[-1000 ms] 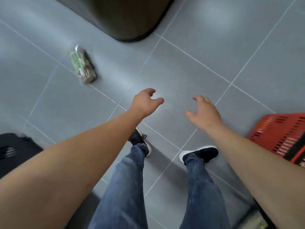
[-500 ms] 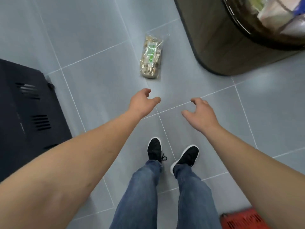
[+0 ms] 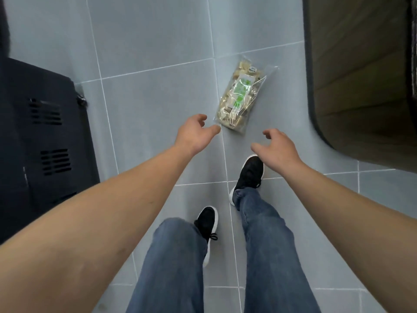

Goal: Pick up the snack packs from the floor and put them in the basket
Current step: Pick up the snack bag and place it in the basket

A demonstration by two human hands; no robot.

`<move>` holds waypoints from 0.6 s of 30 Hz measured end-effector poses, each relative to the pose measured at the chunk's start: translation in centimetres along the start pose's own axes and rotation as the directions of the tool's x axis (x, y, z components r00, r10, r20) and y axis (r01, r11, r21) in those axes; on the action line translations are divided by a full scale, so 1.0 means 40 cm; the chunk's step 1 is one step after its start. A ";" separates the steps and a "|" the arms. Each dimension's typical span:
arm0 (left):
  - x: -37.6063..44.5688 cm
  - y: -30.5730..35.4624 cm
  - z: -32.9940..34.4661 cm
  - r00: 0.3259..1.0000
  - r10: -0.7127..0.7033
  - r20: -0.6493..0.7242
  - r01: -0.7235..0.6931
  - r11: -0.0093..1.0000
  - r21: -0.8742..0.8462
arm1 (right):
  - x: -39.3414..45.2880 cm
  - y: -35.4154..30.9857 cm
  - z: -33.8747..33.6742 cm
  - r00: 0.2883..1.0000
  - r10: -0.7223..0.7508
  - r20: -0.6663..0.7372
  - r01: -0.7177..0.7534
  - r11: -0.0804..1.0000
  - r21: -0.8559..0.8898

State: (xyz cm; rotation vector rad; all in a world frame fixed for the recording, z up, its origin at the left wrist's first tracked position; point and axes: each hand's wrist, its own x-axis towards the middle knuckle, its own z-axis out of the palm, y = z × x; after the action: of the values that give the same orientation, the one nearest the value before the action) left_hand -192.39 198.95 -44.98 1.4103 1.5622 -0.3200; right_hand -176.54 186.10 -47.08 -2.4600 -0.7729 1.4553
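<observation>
A clear snack pack (image 3: 242, 96) with a green label and beige pieces inside lies flat on the grey tiled floor, just ahead of my hands. My left hand (image 3: 194, 132) hovers in the air at the pack's near left corner, fingers loosely curled and holding nothing. My right hand (image 3: 276, 146) is held out to the right of the pack's near end, also empty with relaxed fingers. The basket is out of the frame.
A dark cabinet (image 3: 40, 141) with vent slots stands on the left. A brown rounded counter base (image 3: 361, 82) fills the right side, close to the pack. My legs in jeans and black shoes (image 3: 251, 171) stand on the floor below my hands.
The view has turned and moved toward the pack, which now lies right ahead of my hands. The red basket has slipped out of the frame. My right foot has stepped forward.
</observation>
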 end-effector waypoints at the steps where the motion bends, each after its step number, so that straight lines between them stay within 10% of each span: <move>1: 0.038 0.014 0.009 1.000 -0.004 0.002 0.004 1.000 -0.004 | 0.049 -0.002 -0.006 1.000 0.007 0.006 -0.007 1.000 -0.002; 18: 0.686 0.015 0.176 0.989 0.098 0.113 -0.112 0.985 0.129 | 0.679 0.055 0.164 0.975 0.211 -0.063 -0.194 0.958 0.211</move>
State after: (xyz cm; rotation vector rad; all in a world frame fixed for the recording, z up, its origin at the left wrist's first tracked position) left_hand -184.68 210.89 -69.48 1.5487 1.3957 -0.4368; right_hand -170.95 197.62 -72.02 -2.4809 -0.3433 1.4041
